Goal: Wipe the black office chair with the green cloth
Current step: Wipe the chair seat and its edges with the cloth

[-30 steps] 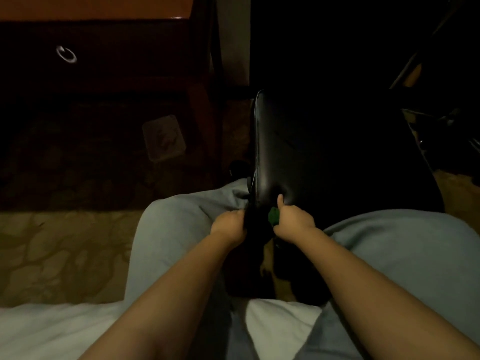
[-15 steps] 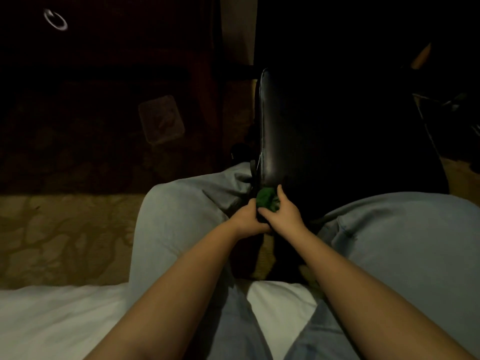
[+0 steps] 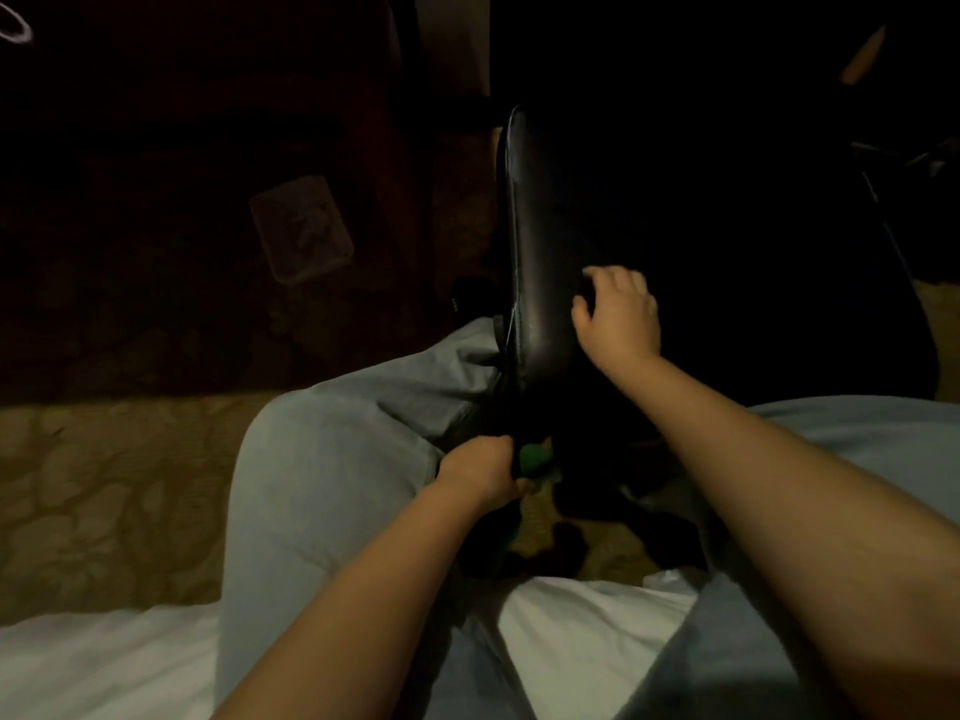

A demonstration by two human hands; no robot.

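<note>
The black office chair (image 3: pixel 540 241) stands close in front of me between my knees, its glossy leather catching a little light, the rest lost in shadow. My left hand (image 3: pixel 480 467) grips the bunched green cloth (image 3: pixel 532 457) low at the chair's near edge. My right hand (image 3: pixel 618 309) rests higher up on the black leather, fingers spread and slightly bent, holding nothing.
I sit on a white bed edge (image 3: pixel 104 662) in grey trousers (image 3: pixel 322 485). A patterned carpet (image 3: pixel 93 491) lies to the left, with a clear plastic lid (image 3: pixel 301 228) on the dark floor. Dark wooden furniture with a ring handle (image 3: pixel 13 26) stands far left.
My right hand has let go of the cloth and moved up onto the chair's leather. My left hand now holds the cloth alone, a little lower.
</note>
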